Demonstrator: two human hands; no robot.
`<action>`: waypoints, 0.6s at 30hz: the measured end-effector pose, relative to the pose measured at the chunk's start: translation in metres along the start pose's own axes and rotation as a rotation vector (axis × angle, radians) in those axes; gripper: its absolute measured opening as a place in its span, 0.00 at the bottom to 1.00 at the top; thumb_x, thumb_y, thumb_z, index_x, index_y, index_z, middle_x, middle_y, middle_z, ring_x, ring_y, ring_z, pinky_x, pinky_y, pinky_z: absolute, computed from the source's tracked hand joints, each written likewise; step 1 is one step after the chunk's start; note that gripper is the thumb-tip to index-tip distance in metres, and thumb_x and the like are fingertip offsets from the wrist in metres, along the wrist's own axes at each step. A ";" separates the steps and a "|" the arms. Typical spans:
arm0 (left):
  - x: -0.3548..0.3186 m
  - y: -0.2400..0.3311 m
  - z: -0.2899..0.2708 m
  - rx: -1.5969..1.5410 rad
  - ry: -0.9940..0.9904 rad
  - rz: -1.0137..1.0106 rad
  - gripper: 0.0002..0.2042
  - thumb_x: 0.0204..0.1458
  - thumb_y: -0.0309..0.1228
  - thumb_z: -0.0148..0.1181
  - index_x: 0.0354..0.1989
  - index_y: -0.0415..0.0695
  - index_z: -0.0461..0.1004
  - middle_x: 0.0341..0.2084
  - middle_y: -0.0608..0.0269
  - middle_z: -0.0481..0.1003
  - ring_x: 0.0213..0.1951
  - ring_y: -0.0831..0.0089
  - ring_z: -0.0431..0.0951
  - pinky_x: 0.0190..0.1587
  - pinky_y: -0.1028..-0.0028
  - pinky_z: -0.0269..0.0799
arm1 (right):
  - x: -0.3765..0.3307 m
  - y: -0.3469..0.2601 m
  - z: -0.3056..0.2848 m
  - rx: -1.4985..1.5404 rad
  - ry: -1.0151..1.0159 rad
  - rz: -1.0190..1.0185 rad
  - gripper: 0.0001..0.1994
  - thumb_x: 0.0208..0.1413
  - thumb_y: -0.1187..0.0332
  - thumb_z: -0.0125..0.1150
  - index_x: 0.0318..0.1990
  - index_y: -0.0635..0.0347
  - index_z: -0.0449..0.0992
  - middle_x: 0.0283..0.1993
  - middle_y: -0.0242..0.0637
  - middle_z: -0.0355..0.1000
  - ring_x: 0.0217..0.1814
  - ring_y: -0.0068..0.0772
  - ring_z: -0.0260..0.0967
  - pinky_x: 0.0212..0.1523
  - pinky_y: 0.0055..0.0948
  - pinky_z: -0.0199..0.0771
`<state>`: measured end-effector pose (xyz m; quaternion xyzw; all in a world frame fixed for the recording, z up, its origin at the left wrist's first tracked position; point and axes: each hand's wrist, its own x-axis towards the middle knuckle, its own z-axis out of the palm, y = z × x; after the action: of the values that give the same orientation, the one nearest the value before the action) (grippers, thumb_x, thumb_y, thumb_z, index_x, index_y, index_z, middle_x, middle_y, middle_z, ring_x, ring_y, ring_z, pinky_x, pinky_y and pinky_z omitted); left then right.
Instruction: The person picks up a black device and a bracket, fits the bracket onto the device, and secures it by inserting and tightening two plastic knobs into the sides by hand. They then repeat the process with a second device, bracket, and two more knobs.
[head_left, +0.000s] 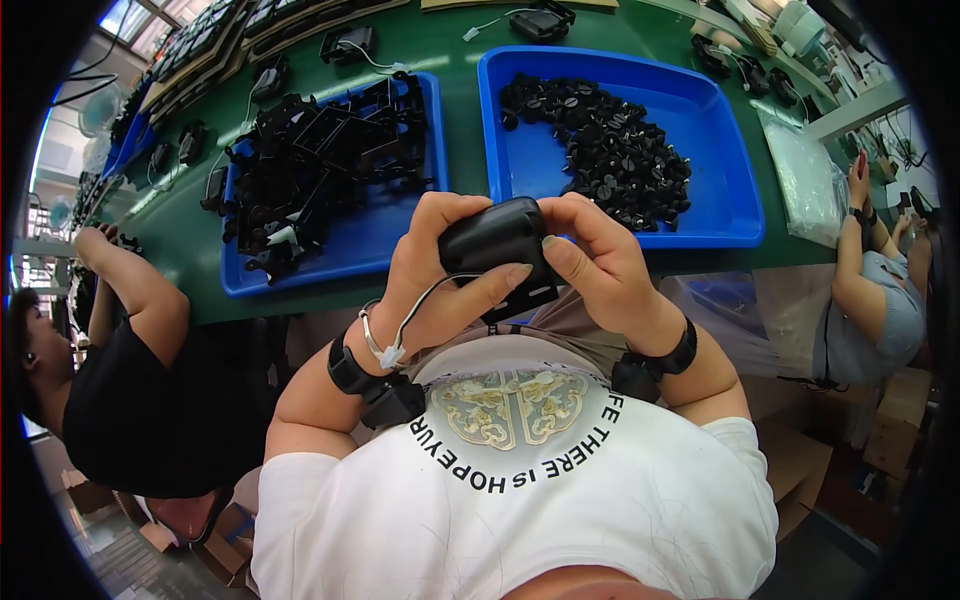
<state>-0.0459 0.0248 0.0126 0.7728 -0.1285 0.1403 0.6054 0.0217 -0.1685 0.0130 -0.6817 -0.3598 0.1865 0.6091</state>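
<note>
A black plastic housing with rounded edges is held up in front of my chest, over the table's near edge. My left hand grips it from the left, thumb across its near face. From the housing a thin cable runs down to a white connector hanging by my left wrist. My right hand is closed at the housing's right edge, thumb and fingers bent against it. Whether those fingers also pinch a small part is hidden. A flat black piece with slots shows below the housing.
Black frame-like parts fill a blue tray at left. Small round black knobs lie in another blue tray at right. More cabled housings rest along the green table's far side. Co-workers sit at left and right.
</note>
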 end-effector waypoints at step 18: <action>0.019 0.001 -0.004 -0.448 -0.114 -0.281 0.29 0.41 0.26 0.66 0.52 0.39 0.58 0.41 0.57 0.69 0.43 0.74 0.72 0.44 0.75 0.70 | 0.035 -0.026 -0.036 -0.032 -0.095 0.166 0.21 0.52 0.69 0.60 0.53 0.66 0.64 0.41 0.33 0.69 0.40 0.18 0.65 0.39 0.17 0.67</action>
<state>-0.0284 0.0280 0.0215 0.6366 -0.0816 -0.0206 0.7666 0.0635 -0.1683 0.0515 -0.7093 -0.3333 0.2628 0.5627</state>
